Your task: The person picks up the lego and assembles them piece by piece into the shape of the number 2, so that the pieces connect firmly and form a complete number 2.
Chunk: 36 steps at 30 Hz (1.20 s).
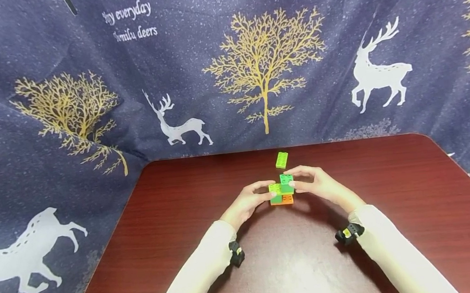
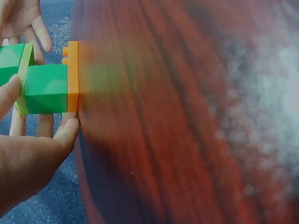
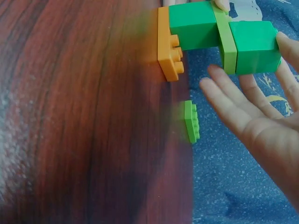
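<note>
A small stack of toy building bricks stands on the table. At its base lies a flat orange brick [image 1: 287, 200], with bare studs on its right half. A green block [image 2: 46, 88] sits on the orange brick's left half, and a flat light green brick [image 3: 226, 44] spans above it. On the right end of that sits an upper green block [image 3: 257, 46]. My left hand [image 1: 247, 204] holds the stack's left side, thumb against the light green brick. With thumb and fingers, my right hand [image 1: 318, 183] pinches the upper green block; some fingertips behind are hidden in the head view.
A loose flat light green brick [image 1: 282, 160] lies behind the stack, near the table's far edge. The dark red wooden table [image 1: 171, 202] meets a blue cloth backdrop [image 1: 233, 132] printed with deer and trees. Both wrists wear small black cameras [image 1: 349, 233].
</note>
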Tool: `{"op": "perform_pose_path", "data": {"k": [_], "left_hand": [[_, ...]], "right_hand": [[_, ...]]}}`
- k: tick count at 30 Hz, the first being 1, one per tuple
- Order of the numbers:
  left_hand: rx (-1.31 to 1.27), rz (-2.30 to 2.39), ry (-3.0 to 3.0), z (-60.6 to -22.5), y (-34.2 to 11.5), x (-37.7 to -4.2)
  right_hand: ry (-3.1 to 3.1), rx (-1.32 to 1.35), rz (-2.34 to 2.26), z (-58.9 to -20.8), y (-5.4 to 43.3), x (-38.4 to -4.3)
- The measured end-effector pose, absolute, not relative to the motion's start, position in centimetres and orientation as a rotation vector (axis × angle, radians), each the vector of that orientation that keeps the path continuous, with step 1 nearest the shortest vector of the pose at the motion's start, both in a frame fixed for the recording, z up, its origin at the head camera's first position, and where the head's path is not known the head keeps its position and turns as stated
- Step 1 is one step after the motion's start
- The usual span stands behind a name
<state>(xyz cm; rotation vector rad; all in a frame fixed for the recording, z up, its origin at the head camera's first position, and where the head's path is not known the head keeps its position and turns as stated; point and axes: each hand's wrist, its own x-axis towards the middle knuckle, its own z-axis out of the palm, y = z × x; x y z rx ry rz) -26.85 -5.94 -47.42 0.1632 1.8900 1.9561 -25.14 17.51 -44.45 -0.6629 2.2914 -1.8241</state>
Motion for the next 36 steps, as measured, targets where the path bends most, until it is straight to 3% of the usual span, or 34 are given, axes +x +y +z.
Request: {"op": "perform_pose_path", "data": {"k": [25,36], "left_hand": [[0.150,1.970,1.866,-47.21,-5.89,-26.72],[0.150,1.946,1.892,-47.40,-6.01,-26.64]], "right_hand": [[2.103,-0.667,-2.003,-45.23,17.21,-25.40],[2.186,-0.721,-1.841,-44.81,17.86,-25.58]]}}
